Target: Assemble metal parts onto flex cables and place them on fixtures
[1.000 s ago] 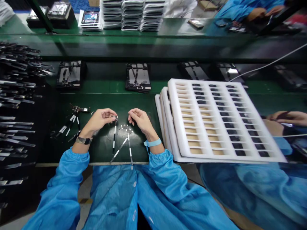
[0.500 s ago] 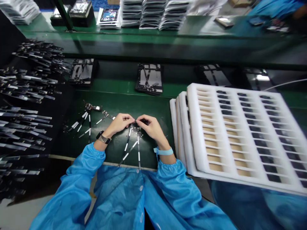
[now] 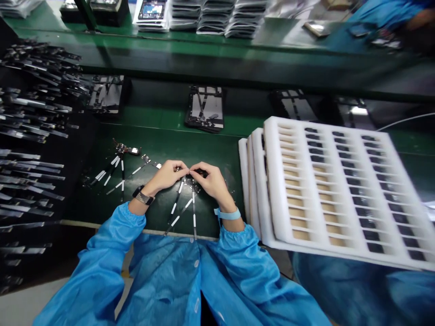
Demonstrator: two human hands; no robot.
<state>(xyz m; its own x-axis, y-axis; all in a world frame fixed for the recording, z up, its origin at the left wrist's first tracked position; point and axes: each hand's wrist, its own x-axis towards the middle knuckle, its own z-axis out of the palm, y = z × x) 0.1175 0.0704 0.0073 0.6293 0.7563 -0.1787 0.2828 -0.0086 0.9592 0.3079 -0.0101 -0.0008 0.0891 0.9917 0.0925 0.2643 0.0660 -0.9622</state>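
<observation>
My left hand (image 3: 172, 174) and my right hand (image 3: 210, 179) meet over the dark green bench (image 3: 136, 210), their fingertips pinched almost together. Whatever sits in the two pinches is too small and covered to name; it lies at the top of a small electronic part with flex cables (image 3: 193, 217). Long dark strips with white labels fan out from that part toward the bench's front edge. Left of my left hand, a similar cluster of flex cables (image 3: 118, 156) rests on the bench, with a thin labelled cable (image 3: 137, 170) beside it.
White foam trays (image 3: 282, 244) with slots, some holding dark parts, are stacked at the right. Many flex strips (image 3: 30, 181) stick out along the left side. Behind, stacks of dark phone-sized parts (image 3: 206, 106) stand below a green shelf (image 3: 136, 45). Another person's blue sleeve (image 3: 380, 18) shows top right.
The whole view has shifted slightly, with the scene sitting a little further left. My hands stay pinched together over the same part, fingertips slightly closer.
</observation>
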